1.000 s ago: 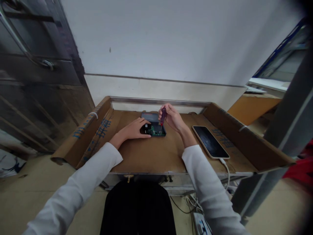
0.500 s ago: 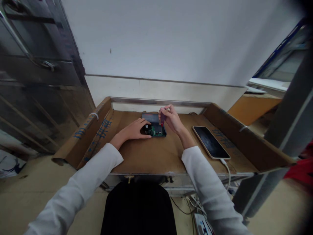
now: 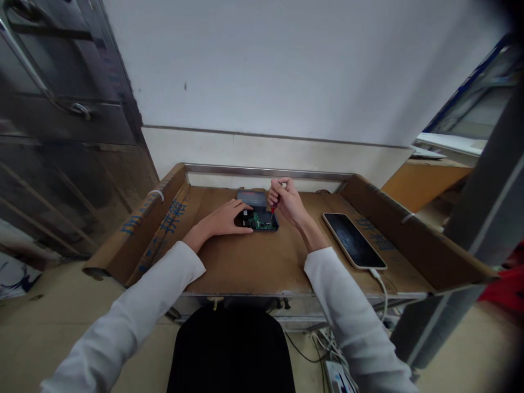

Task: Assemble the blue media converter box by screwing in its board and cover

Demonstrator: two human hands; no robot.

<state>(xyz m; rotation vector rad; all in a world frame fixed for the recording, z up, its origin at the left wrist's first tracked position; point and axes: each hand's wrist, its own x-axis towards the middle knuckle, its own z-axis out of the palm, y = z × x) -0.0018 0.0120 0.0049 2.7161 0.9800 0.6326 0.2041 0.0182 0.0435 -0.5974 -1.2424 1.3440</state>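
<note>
"What are the fingers up to?"

"The right hand (image 3: pixel 289 203) has them curled tight round a screwdriver (image 3: pixel 273 209), the handle mostly hidden, a bit of red below. The left hand (image 3: pixel 223 219) has thumb and fingers spread round one end of a small black case (image 3: pixel 276 221), clamping it, thumb along the near edge."

"And the shaft?"

"Pointing down at the right part of the green circuit board (image 3: pixel 260 222) inside the case. Whether the tip touches, I can't tell from here."

"So where's the case sitting?"

"Near the middle of the frame, on the cardboard-lined counter (image 3: pixel 254 267). A dark flat panel (image 3: pixel 250 197) lies just behind it."

"What else is on there?"

"A phone (image 3: pixel 354 240), right of centre, face up and slanted, with a white cable (image 3: pixel 383 295) plugged into its lower end and hanging over the front edge. Cardboard flaps stand up along both sides, blue lettering on the left one (image 3: pixel 139 218)."

"Further out?"

"A pale wall (image 3: pixel 266 71) across the top, a metal door (image 3: pixel 53 76) at upper left, and a power strip (image 3: pixel 339 376) at the bottom, right of centre."
</note>
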